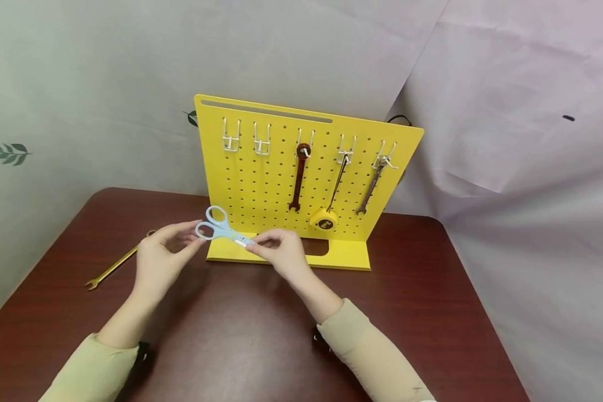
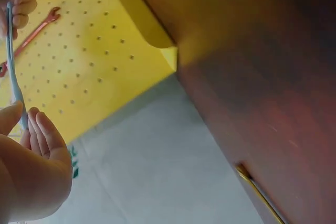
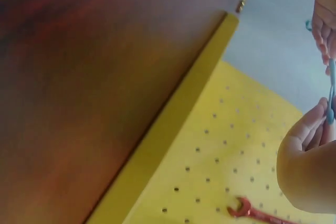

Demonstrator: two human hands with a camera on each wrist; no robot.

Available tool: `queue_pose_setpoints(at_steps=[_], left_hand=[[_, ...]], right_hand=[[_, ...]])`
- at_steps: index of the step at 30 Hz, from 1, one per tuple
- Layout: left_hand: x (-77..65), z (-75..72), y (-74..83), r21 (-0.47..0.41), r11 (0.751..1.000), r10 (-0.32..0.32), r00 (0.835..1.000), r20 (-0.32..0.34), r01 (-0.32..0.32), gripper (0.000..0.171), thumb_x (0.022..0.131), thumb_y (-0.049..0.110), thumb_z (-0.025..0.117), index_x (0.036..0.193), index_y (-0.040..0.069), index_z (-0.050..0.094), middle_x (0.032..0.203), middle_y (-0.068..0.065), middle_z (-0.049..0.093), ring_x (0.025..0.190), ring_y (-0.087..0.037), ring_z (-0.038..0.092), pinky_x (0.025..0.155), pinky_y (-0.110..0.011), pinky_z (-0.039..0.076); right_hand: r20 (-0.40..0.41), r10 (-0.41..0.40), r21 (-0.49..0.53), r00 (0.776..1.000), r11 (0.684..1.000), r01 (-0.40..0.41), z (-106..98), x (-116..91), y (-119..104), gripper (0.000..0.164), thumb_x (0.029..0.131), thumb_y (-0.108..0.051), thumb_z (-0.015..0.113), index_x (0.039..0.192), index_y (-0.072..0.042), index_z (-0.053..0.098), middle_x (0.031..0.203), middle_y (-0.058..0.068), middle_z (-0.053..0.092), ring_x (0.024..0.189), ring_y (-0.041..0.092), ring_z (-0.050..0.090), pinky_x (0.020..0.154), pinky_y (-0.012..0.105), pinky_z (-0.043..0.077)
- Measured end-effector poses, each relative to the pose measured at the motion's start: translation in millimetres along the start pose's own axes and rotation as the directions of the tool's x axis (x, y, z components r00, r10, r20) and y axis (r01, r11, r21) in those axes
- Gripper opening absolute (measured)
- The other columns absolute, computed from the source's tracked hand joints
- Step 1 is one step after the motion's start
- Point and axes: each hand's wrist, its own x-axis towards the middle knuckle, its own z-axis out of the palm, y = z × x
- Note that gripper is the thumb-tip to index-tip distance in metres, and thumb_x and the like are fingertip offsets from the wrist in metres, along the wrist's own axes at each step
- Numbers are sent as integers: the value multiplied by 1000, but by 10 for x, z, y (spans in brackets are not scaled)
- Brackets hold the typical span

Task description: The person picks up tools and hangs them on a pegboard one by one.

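Note:
A pair of light blue scissors (image 1: 221, 228) is held up between both hands, in front of the lower left of a yellow pegboard (image 1: 261, 190). My left hand (image 1: 157, 258) pinches the handle end between thumb and fingers. At the other end, my right hand (image 1: 285, 255) pinches the blade end, which has a whitish patch. From the left wrist view the scissors (image 2: 14, 72) appear edge-on, with the left hand (image 2: 39, 156) below. The right wrist view shows the right hand (image 3: 310, 156) gripping their lower end.
On the pegboard hang a dark red wrench (image 1: 298, 181), a yellow tape measure (image 1: 324, 221) on a cord and a silver wrench (image 1: 371, 187). Two white hooks (image 1: 231, 139) at upper left carry nothing. A gold wrench (image 1: 113, 269) lies on the brown table (image 1: 241, 335), left of the left hand.

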Motion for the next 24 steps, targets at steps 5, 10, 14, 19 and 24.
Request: queue_pose_setpoints(at_steps=[5,10,14,19,24], left_hand=[[114,195,104,-58,998,24,1000,-15,-25,34,82,-14,83,115,-6,79,90,36,69,80,16,67,74,-4,55],[264,333,233,-93,994,49,999,-20,-51,33,83,-13,83,116,-6,79,91,35,69,81,15,68,76,-6,56],[395,404,373,-107,991,74,997,-23,-76,33,85,-11,82,118,-4,79,93,33,70,82,13,69,77,-7,57],[557,485,537,-116,986,114,993,-31,-117,32,88,-8,82,119,-2,79,101,-2,81,83,11,70,76,-8,57],[707,582,680,-157,980,120,992,-44,-126,30,90,-5,81,120,-1,79,108,-21,80,85,9,72,79,-11,59]], right_hand=[[-57,4,124,998,992,3,-187,11,-58,17,88,-1,84,103,7,80,96,23,80,75,16,75,73,28,63],[-140,-35,154,990,986,56,-332,33,-140,16,87,2,84,101,9,79,93,20,79,72,2,68,68,18,57],[-191,-64,163,980,982,96,-408,68,-196,15,87,3,83,100,9,79,90,15,79,72,2,67,66,18,55],[-237,-75,182,969,976,120,-478,105,-270,14,89,2,83,101,8,79,91,11,80,74,4,69,69,20,57],[-282,-81,230,956,962,149,-531,143,-346,15,89,4,82,102,11,77,90,10,80,75,4,70,72,21,59]])
